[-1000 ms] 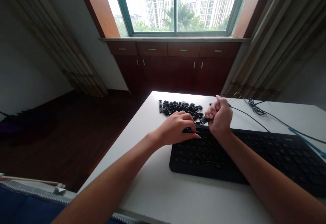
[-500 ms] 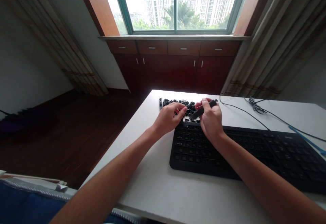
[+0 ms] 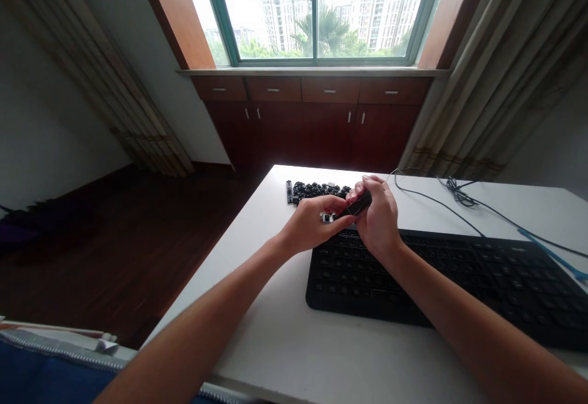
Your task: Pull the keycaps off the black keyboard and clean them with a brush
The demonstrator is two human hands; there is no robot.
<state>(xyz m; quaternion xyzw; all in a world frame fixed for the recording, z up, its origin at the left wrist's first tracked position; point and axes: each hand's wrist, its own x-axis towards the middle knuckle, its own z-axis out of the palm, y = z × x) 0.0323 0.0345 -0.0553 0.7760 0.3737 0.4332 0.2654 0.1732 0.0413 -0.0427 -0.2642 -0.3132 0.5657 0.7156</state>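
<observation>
My right hand [image 3: 377, 215] is closed around a black-handled keycap puller [image 3: 359, 203], raised just above the top edge of a black keyboard [image 3: 441, 275]. My left hand [image 3: 316, 223] reaches across, its fingertips touching the puller's lower end. Whether those fingers pinch anything is hidden. Beyond my left hand lies a heap of loose black keycaps [image 3: 316, 191] on the white table [image 3: 294, 330], with a narrow black strip [image 3: 289, 191] at its left end.
Tangled black cable [image 3: 457, 194] runs along the table's far right, with a blue strip [image 3: 546, 254] near the right edge. The table's left edge drops to a dark wooden floor. Dark wooden cabinets [image 3: 312, 122] stand behind the table.
My right hand has risen from a fist at the keyboard's top edge, lifting the puller over the keyboard. My left hand has moved from the keyboard to the puller.
</observation>
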